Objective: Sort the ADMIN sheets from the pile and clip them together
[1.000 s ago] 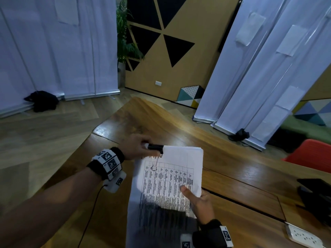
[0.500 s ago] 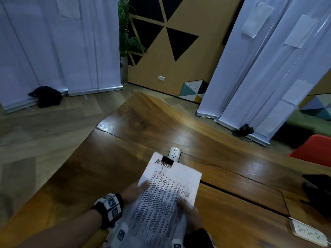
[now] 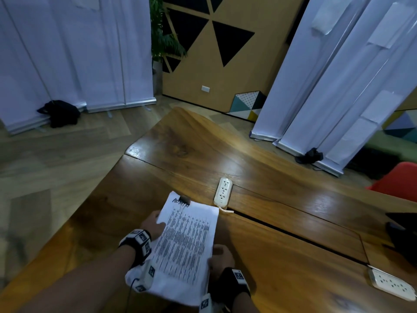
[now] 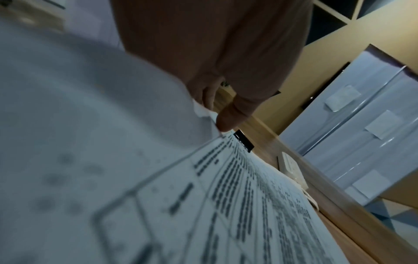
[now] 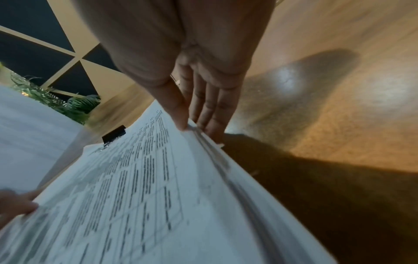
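Note:
A stack of printed sheets headed ADMIN [image 3: 185, 245] is held low over the wooden table [image 3: 282, 256], near its front edge. A black binder clip [image 3: 185, 198] bites the top edge by the heading. My left hand [image 3: 158, 222] grips the stack's left edge, its thumb [image 4: 227, 119] on the top sheet [image 4: 226, 205]. My right hand [image 3: 216, 251] pinches the right edge, thumb [image 5: 178, 114] on top and the other fingers [image 5: 210, 110] underneath. The clip [image 5: 114, 134] also shows in the right wrist view, and the clip [image 4: 244, 142] in the left wrist view.
A white power strip [image 3: 223, 191] lies just beyond the sheets' top right corner. A second power strip [image 3: 392, 284] sits at the table's right edge, with a dark object [image 3: 404, 236] behind it. A red chair [image 3: 399, 184] stands at the far right.
My left hand let go of the binder clip and moved down to the stack's left edge. The clipped stack came lower and nearer to me, uncovering the power strip.

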{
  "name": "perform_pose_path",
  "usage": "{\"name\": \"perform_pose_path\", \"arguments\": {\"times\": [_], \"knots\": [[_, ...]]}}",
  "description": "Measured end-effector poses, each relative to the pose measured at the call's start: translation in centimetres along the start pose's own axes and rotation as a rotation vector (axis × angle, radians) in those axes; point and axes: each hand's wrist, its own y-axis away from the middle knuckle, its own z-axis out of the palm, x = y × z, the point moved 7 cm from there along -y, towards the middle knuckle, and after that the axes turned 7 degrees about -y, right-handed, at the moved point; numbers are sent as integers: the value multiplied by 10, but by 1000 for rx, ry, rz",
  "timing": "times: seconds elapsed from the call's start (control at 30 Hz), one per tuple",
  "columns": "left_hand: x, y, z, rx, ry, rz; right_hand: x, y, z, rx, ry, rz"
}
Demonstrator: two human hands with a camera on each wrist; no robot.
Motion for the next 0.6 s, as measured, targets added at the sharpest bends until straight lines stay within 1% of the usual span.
{"name": "perform_pose_path", "arguments": {"times": [0.07, 0.13, 0.2, 0.27, 0.37, 0.47, 0.5, 0.6], "knots": [[3, -4, -12, 35, -63, 9, -8, 1, -7, 43, 24, -9], [-7, -6, -15, 20, -206, -2, -8, 1, -4, 27, 94, 5], [-22, -8, -10, -36, -352, -6, -4, -1, 9, -30, 205, 34], [-30, -9, -3, -54, -425, 19, -1, -2, 26, -113, 293, 7], [-35, -7, 3, -55, -476, 11, -5, 4, 39, -138, 355, -56], [-39, -11, 6, -39, -496, 7, -5, 3, 45, -140, 342, -104], [-37, -7, 5, -59, -496, 9, -4, 2, 46, -141, 350, -120], [-38, -9, 6, -55, -478, 27, -1, -5, 47, -140, 279, -134]]}}
